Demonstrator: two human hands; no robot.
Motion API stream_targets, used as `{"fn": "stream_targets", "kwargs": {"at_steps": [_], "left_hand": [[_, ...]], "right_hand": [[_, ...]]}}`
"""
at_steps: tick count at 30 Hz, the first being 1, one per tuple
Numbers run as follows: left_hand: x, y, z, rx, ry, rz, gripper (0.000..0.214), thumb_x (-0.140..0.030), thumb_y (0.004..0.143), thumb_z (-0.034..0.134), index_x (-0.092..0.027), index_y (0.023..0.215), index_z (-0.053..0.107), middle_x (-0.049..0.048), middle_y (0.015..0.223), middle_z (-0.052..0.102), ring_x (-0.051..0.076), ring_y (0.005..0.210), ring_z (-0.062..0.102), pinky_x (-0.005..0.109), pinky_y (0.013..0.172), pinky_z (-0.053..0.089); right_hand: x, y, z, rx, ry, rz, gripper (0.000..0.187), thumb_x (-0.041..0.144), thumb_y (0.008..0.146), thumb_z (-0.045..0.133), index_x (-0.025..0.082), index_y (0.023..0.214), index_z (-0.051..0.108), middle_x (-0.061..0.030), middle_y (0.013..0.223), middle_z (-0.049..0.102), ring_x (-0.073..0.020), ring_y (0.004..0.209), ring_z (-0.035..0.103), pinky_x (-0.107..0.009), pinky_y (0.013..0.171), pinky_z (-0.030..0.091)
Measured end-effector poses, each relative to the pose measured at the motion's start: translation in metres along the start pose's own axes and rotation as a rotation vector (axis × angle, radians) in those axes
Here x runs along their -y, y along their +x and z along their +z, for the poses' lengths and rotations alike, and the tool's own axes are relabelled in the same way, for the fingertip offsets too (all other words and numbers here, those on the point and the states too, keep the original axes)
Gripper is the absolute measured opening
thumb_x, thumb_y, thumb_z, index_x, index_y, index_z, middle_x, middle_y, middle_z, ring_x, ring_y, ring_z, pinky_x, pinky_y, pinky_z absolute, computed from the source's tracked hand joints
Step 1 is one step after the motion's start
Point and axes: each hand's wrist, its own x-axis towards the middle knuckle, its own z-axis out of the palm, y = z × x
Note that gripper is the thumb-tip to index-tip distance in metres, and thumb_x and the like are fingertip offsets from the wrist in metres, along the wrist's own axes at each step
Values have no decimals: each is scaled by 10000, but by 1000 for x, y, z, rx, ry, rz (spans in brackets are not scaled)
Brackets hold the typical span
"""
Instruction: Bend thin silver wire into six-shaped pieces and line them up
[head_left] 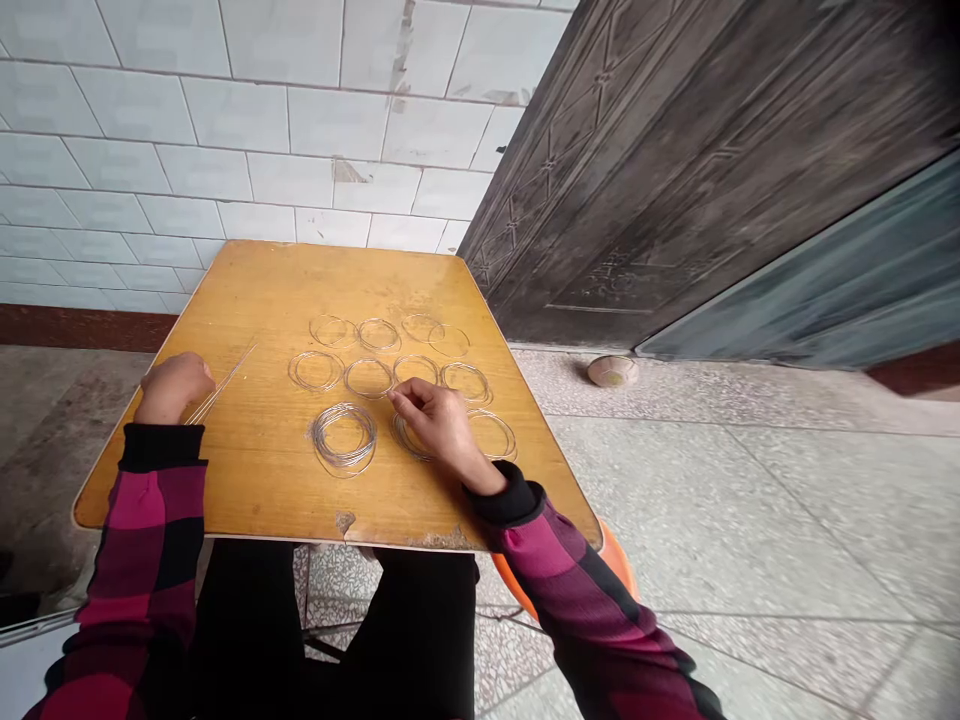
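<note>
While on thin wire rings, right fingers

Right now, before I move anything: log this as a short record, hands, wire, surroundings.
left hand: gripping straight wires
right hand: touching a wire ring
other rings: about ten wire coils, in rows
surface: yellow wooden tabletop
nearby: tiled wall, dark embossed door, worn ball
</note>
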Motion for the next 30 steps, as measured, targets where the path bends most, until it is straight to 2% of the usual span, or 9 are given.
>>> {"fn": "stream_targets", "kwargs": {"at_steps": [1, 3, 8, 12, 18, 26, 30], "left_hand": [[-7, -4, -1, -8, 109, -99, 187, -302, 622, 778, -188, 563, 643, 140, 652, 672, 334, 773, 666, 437, 659, 477], [-21, -10, -2, -8, 228, -184, 113, -226, 607, 767, -186, 630, 663, 158, 769, 702, 360, 819, 665, 462, 691, 478], [-40, -18, 0, -31, 280, -158, 93, -148, 632, 722, -162, 636, 630, 197, 882, 691, 415, 931, 655, 482, 730, 472], [-46, -29, -4, -45, 309, -136, 75, -166, 680, 690, -153, 652, 621, 178, 878, 688, 385, 946, 654, 457, 739, 468], [-46, -47, -16, -123, 326, -98, 133, -230, 764, 611, -133, 844, 652, 175, 1009, 676, 336, 972, 631, 421, 757, 463], [-57, -61, -17, -307, 256, -51, 85, -230, 750, 556, -199, 742, 635, 104, 762, 639, 324, 810, 625, 398, 684, 425], [-63, -73, -21, -412, 95, 38, 29, -221, 718, 589, -204, 704, 608, 49, 695, 624, 250, 723, 595, 333, 667, 398]], "right_hand": [[1, 0, 0, -2, -1, -4, 256, 336, 886, 541, 164, 712, 616, 27, 543, 512, -96, 490, 424, -230, 512, 307], [2, 0, 0, -4, -8, -12, 255, 334, 885, 544, 162, 712, 620, 26, 545, 521, -95, 490, 430, -227, 513, 310], [3, 0, -1, 1, -13, -31, 262, 333, 888, 547, 164, 699, 614, 25, 549, 524, -96, 494, 438, -223, 513, 316], [3, 0, -1, 7, 0, -37, 252, 329, 891, 546, 164, 714, 617, 27, 556, 523, -96, 498, 445, -220, 514, 323], [1, -1, 0, 14, 25, -52, 231, 310, 894, 555, 165, 721, 606, 33, 560, 525, -88, 495, 442, -218, 517, 323], [3, -1, -1, 23, 55, -50, 239, 318, 897, 558, 164, 720, 605, 35, 557, 513, -86, 494, 435, -218, 512, 321], [4, 0, -2, 3, 71, -48, 246, 332, 899, 562, 168, 721, 608, 33, 556, 517, -90, 491, 438, -219, 506, 328]]}}
